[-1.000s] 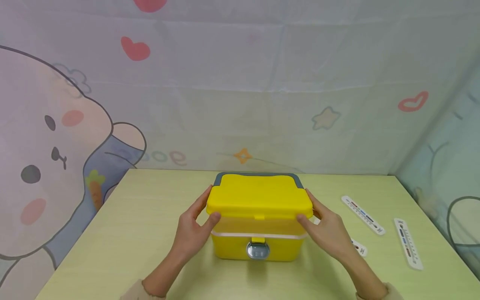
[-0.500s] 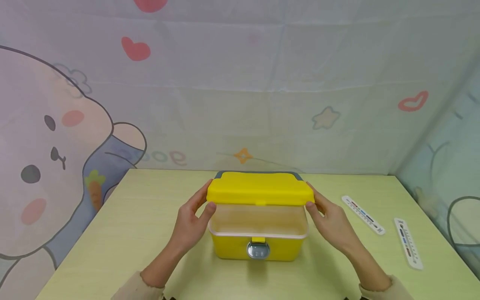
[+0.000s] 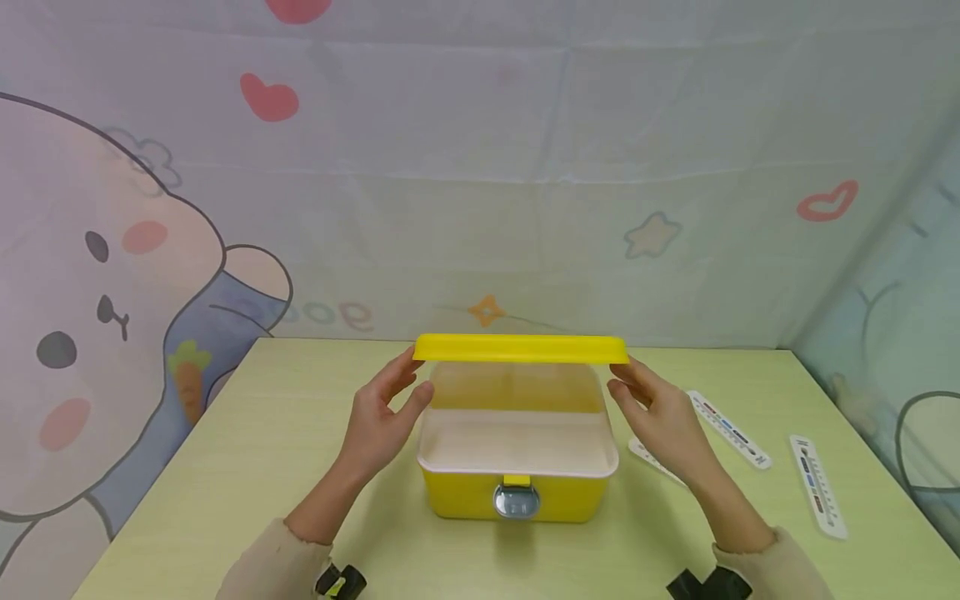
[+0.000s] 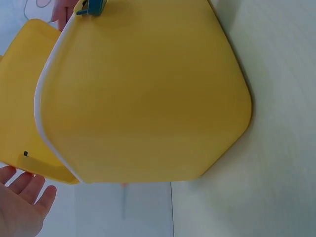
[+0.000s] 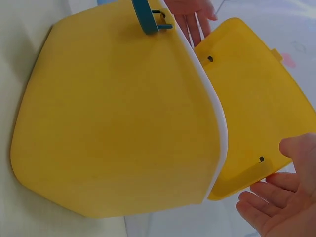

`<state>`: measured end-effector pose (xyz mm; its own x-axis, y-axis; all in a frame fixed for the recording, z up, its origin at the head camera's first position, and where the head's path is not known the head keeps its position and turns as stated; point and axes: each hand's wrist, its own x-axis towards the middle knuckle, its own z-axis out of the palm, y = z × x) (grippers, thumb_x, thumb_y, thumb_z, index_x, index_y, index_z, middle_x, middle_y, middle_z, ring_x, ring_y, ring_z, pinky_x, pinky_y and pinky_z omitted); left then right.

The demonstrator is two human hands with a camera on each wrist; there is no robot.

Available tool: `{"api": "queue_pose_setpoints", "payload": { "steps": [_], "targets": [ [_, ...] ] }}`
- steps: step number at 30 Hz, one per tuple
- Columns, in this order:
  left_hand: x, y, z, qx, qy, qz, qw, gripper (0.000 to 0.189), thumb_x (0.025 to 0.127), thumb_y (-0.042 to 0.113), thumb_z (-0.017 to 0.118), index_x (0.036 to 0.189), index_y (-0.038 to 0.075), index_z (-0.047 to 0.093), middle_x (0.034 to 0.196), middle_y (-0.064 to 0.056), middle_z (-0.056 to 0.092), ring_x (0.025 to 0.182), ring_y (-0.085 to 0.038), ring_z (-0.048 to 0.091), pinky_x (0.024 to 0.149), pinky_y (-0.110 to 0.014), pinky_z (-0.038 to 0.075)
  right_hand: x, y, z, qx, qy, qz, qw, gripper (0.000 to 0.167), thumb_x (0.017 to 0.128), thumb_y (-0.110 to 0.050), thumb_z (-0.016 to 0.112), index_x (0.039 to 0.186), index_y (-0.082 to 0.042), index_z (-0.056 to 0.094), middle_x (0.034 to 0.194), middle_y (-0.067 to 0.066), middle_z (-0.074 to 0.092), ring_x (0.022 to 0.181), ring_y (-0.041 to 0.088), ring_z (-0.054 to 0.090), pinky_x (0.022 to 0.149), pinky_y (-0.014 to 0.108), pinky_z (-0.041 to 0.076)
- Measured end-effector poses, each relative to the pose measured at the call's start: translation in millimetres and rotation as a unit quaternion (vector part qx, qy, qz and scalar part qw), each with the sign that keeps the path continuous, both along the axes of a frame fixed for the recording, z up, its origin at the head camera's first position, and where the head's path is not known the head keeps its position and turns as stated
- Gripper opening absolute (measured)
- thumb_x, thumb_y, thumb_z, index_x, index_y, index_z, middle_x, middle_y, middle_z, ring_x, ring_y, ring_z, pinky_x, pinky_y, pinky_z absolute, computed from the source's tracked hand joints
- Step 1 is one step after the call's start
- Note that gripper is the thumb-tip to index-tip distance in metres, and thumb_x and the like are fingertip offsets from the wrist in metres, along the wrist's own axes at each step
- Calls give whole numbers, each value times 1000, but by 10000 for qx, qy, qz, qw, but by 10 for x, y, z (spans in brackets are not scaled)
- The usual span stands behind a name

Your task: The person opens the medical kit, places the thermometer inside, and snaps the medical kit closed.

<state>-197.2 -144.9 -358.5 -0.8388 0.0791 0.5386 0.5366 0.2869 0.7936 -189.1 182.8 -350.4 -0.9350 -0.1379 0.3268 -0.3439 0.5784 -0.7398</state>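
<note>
A person's two hands flank a bright yellow plastic storage box [image 3: 516, 492] with a grey round latch on its front, standing mid-way along a pale green wooden worktop [image 3: 285, 467]. The box's hinged yellow lid [image 3: 520, 348] is raised to about level with the camera's line of sight, seen edge-on above the open body, whose white-rimmed interior appears empty as far as the head view shows. The left hand [image 3: 382, 421] is at the lid's left end, fingers [image 3: 399, 377] fairly straight and spread, tips at or just under the lid's edge; whether they actually touch cannot be told. The right hand [image 3: 660, 417] mirrors it at the right end, fingers relaxed and holding nothing, as the right wrist view also shows [image 5: 284, 197]. Three flat white strip thermometers lie on the worktop to the right: one [image 3: 652, 457] partly behind the right hand, one [image 3: 726, 429] farther out, one [image 3: 817, 486] nearest the edge. Judged from this, the unlatching and lifting of the lid are largely done, though the lid is not yet fully back.
</note>
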Motion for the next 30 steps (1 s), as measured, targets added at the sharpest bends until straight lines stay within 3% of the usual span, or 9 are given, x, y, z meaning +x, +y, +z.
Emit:
{"api": "queue_pose_setpoints", "payload": {
  "steps": [7,16,20,27,30],
  "targets": [
    [62,71,271,-36,-12,182,9998,41,86,-3,59,126,-8,51,125,-22,55,111,-35,55,92,-46,48,-145,-6,-2,-193,226,-175,9994,39,93,-23,55,127,-4,52,122,16,59,111,28,58,89,34,50],
    [-280,-16,77,55,77,491,9988,35,86,6,63,121,6,61,114,-10,65,101,-21,62,85,-23,52,-309,26,16,-234,550,-284,9978,28,91,-17,58,117,-6,56,114,12,62,106,26,61,85,26,51],
    [-374,-15,88,83,114,618,9980,31,85,10,65,116,9,64,107,-8,67,98,-18,63,83,-22,52,-382,25,38,-296,518,-357,9976,25,91,-19,58,113,-7,56,112,9,61,105,25,62,83,23,52],
    [-485,41,122,229,30,698,9973,29,84,8,66,113,13,66,104,-4,68,91,-14,65,80,-22,53,-525,33,65,-305,555,-592,9962,21,91,-20,58,109,-8,56,107,7,61,98,24,63,82,28,54],
    [-492,73,145,316,-19,736,9968,30,84,7,66,113,11,66,105,-5,68,90,-16,65,81,-23,54,-586,39,66,-297,618,-650,9955,19,91,-18,58,106,-8,56,104,7,61,94,24,63,80,22,53]
  ]
}}
